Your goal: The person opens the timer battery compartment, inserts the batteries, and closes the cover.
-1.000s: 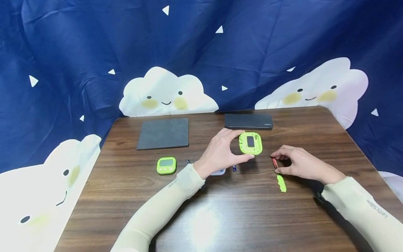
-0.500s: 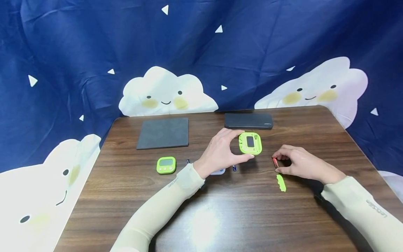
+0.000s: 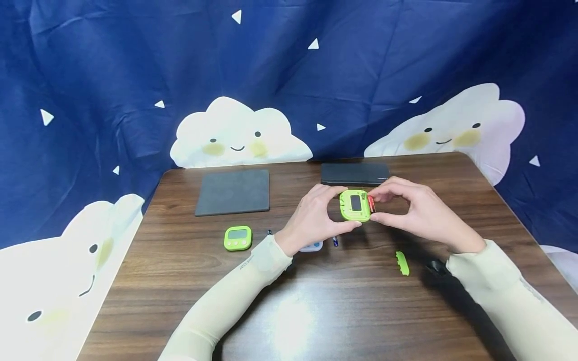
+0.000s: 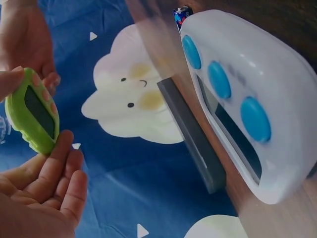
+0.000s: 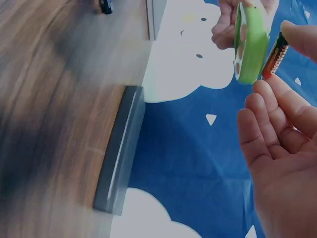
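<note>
My left hand (image 3: pixel 313 215) holds a lime-green digital timer (image 3: pixel 354 205) by its upper and lower edges, above the table. The timer's opened back faces the head camera; its screen and buttons show in the left wrist view. Between thumb and fingertips of my right hand (image 3: pixel 417 210) is a small red-and-black battery (image 5: pixel 275 57), pinched by its ends. The battery sits right at the timer's right edge. A green battery cover (image 3: pixel 403 263) lies on the table below the right hand.
A second green timer (image 3: pixel 238 238) lies at the left. Partly behind my left wrist are a white timer with blue buttons (image 4: pixel 257 74) and a blue battery (image 3: pixel 335 241). Farther back lie a dark flat pad (image 3: pixel 233 193) and a long black case (image 3: pixel 354 174).
My right hand has lifted the red battery off the table beside the cover and carried it up and left to the timer. The left hand has stayed nearly still.
</note>
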The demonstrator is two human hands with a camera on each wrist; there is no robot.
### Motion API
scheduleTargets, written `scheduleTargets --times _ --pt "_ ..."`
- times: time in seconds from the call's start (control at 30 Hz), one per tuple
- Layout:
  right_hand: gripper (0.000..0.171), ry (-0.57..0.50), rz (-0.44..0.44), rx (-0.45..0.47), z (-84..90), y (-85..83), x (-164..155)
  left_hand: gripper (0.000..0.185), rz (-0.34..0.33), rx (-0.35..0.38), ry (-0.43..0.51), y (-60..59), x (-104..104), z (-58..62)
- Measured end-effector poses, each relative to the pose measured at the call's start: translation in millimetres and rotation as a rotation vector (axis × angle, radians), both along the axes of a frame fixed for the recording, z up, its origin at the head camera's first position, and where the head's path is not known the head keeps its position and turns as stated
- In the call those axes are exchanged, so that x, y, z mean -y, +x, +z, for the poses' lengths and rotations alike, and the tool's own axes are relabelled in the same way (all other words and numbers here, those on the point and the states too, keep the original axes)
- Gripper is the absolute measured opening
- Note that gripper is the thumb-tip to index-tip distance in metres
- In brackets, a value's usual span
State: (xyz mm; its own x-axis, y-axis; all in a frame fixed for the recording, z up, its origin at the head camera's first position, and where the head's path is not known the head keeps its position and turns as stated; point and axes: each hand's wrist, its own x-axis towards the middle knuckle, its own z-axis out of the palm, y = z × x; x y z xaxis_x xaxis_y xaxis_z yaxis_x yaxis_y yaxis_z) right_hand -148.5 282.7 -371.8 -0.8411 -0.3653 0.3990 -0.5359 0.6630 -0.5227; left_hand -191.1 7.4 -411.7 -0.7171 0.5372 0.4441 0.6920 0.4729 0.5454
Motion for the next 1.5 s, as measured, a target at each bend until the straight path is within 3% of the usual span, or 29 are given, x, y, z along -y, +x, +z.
scheduleTargets --times 0.4,0.93,1.03,1.23,1.33,1.5 --pt "0.049 0.033 0.049 -0.088 5.1 -2.0 9.7 0.076 0.015 -0.016 -0.006 -1.1 0.9 1.9" --pt "0.047 0.075 0.014 -0.085 4.3 1.2 10.6 0.076 0.010 -0.004 -0.018 0.2 1.7 3.4" --pt "0.049 0.004 -0.006 0.011 3.0 2.4 10.4 0.076 0.009 0.004 -0.006 -0.2 1.5 3.6" --pt "0.048 -0.259 -0.040 0.299 -6.8 4.7 8.8 0.075 0.007 0.025 0.017 -0.5 1.1 4.4" --pt "0.046 -0.325 -0.018 0.363 -10.7 4.6 10.0 0.076 0.005 0.023 0.021 -0.1 1.2 4.7" --pt "0.044 -0.362 -0.013 0.395 -12.6 4.9 13.2 0.075 0.002 0.007 0.025 1.5 1.1 5.1"
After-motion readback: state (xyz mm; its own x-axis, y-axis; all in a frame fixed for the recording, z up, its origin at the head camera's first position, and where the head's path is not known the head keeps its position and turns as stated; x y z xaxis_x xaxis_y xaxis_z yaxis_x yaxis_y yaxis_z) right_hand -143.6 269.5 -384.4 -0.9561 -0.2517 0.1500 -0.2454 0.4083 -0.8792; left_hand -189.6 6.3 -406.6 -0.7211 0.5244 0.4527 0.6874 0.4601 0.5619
